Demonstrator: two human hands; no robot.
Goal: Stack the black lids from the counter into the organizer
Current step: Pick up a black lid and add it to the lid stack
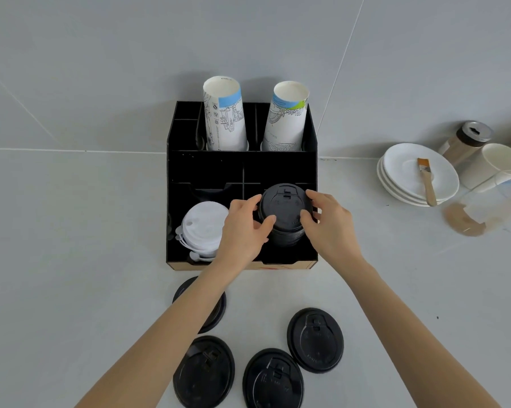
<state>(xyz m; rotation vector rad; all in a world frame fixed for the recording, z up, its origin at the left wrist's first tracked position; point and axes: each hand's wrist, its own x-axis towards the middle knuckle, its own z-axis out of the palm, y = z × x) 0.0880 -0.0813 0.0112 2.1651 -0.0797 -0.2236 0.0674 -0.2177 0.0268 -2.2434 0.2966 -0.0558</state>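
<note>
A black organizer (pixel 207 166) stands on the counter against the wall. In its front right compartment rises a stack of black lids (pixel 285 213). My left hand (pixel 244 228) grips the stack's top lid from the left and my right hand (pixel 329 223) grips it from the right. Several loose black lids lie on the counter in front: one (pixel 316 340) at the right, one (pixel 273 381) in the middle, one (pixel 204 372) at the left, and one (pixel 216 313) partly hidden under my left forearm.
White lids (pixel 202 228) fill the front left compartment. Two stacks of paper cups (pixel 225 116) (pixel 286 119) stand in the rear slots. At the right sit stacked white saucers (pixel 395 175) with a brush (pixel 426 179), a shaker jar (pixel 466 142) and lying cups (pixel 490 169).
</note>
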